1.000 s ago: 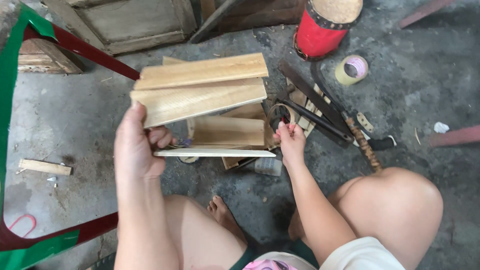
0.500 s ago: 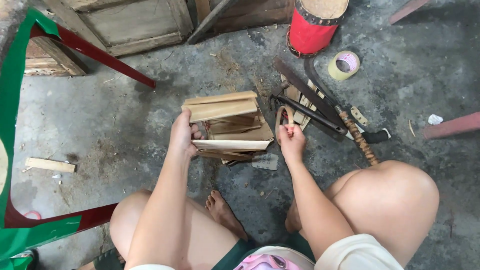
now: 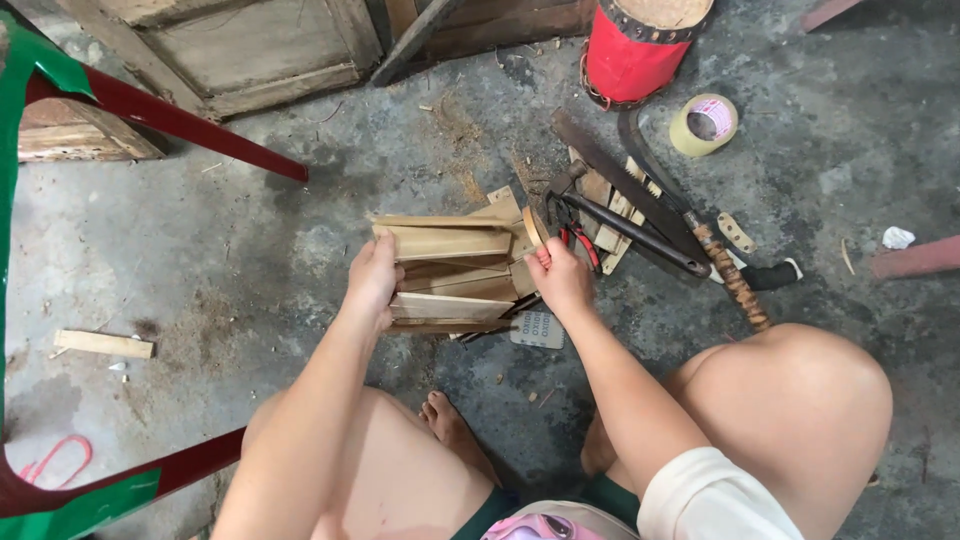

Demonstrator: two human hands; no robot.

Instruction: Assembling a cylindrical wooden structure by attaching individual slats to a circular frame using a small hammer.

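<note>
Far to the left of the bundle of wooden slats (image 3: 450, 245), a red bar with green tape (image 3: 160, 115) crosses the corner. A small pale offcut (image 3: 103, 344) lies alone on the concrete floor (image 3: 250, 250), well apart from the bundle.

The person squats on the floor, and the bundle is low in front of the knees. It seems to rest on the floor or on other pieces under it, but I cannot tell which. The slats are flat and light, laid one over another and not quite even. The left hand (image 3: 372, 280) is on the left end of the bundle, with the fingers closed around the ends of the slats and the thumb on the near side. The right hand (image 3: 560, 280) is at the right end, and its fingers are pinched on a slat edge there. So both hands are clamped on the bundle, one at each end.

I judge that the step in hand is to gather the slats and press them square. The grip must be even at both ends, because loose slats slide easily.

Just right of the bundle lie red-handled pliers (image 3: 578, 240) and a long dark saw blade (image 3: 625, 180). A small printed card (image 3: 537, 328) lies just below the bundle. Further right and up stand a red drum (image 3: 640, 50) and a tape roll (image 3: 703, 122).
</note>
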